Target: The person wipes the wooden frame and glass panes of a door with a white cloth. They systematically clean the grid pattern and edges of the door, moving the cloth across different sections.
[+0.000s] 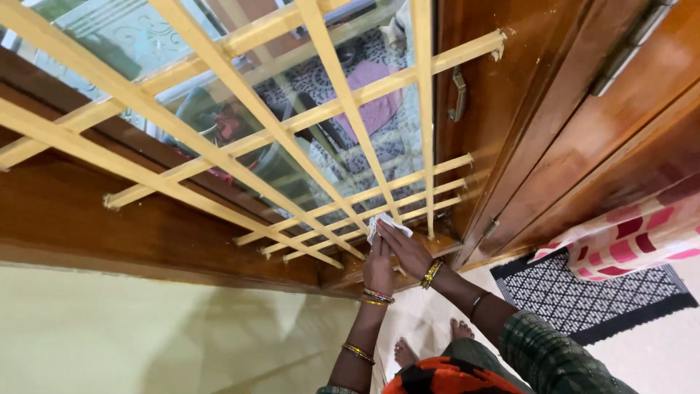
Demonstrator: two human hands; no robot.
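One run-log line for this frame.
left hand: on cloth | right hand: on cloth | cloth: against window grille | floor mat: right
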